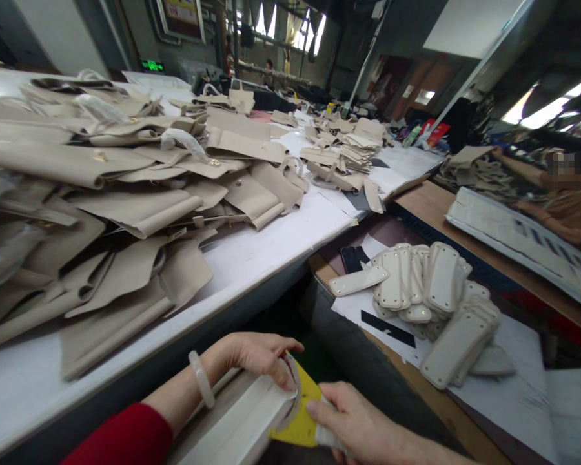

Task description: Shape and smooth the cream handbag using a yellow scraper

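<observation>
My left hand (259, 356), with a pale bangle on its wrist, pinches the end of a folded cream leather piece (237, 423) at the bottom of the view. My right hand (363, 429) grips a yellow piece (303, 413) and a thin cream loop strap (295, 387) at the same end. Both hands are closed and meet over the piece, low in front of me.
A long white table (252, 252) carries heaps of beige leather panels (126, 187). To the right a wooden bench (430, 206) holds a pile of white rounded tabs (436, 297) on white paper. Another person (561, 200) leans over at the far right.
</observation>
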Tool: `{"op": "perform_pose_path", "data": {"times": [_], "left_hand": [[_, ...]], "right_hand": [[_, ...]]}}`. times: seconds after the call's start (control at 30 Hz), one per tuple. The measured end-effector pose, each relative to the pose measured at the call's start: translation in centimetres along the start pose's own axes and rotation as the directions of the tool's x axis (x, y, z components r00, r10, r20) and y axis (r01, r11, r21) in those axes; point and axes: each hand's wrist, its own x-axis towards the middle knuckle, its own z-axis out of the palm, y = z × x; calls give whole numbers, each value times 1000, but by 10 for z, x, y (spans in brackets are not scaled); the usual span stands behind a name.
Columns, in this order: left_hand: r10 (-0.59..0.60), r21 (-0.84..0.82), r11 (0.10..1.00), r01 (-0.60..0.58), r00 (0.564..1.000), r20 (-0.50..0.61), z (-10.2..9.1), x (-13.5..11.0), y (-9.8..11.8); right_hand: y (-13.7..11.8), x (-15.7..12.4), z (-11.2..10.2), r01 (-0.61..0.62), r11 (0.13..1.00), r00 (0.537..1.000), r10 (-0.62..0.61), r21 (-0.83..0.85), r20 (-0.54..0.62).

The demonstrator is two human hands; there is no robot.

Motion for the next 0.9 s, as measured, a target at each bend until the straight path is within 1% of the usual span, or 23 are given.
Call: {"op": "perform_pose_path", "data": {"times": [0.13,0.33,0.47,0.53,0.6,0.63,0.7,0.77,0.8,0.83,0.9], "left_hand": [[-5,-3,1000,5,1000,-9,-2,-1,-1],[9,-2,1000,-9,1000,-15,-4,-2,-4],[-5,-36,999,4,1000,-30,-4,-5,-5],[-5,-68,998,2,999,-43,-4,-4,-9],[17,-139,990,-24,999,-47,-2,-1,-15],[39,-202,978,-47,998,-44,0,1,-19],[103,-362,926,-111,994,-42,3,4,-27],[151,-457,873,-168,986,-74,6,2,-32],[159,-459,869,-187,982,-99,7,-2,-33],[156,-435,879,-198,979,-130,7,-9,-34],[124,-336,922,-192,969,-212,9,-26,-34]], "right_hand": [[-8,-2,0,-16,999,1000,15,-37,-27],[-21,0,-3,-66,994,998,66,-89,-1],[-17,7,3,-97,995,995,98,-33,34],[-11,12,9,-50,999,999,50,-7,17],[-4,20,17,24,1000,999,-24,10,-23],[-1,24,20,56,998,998,-55,29,-41],[1,31,28,91,992,995,-88,83,-44],[-1,37,34,95,989,995,-92,118,-28],[-4,39,37,88,988,996,-87,125,-18],[-8,40,40,79,989,997,-79,126,-8],[-17,41,48,54,989,998,-55,135,6]]}}
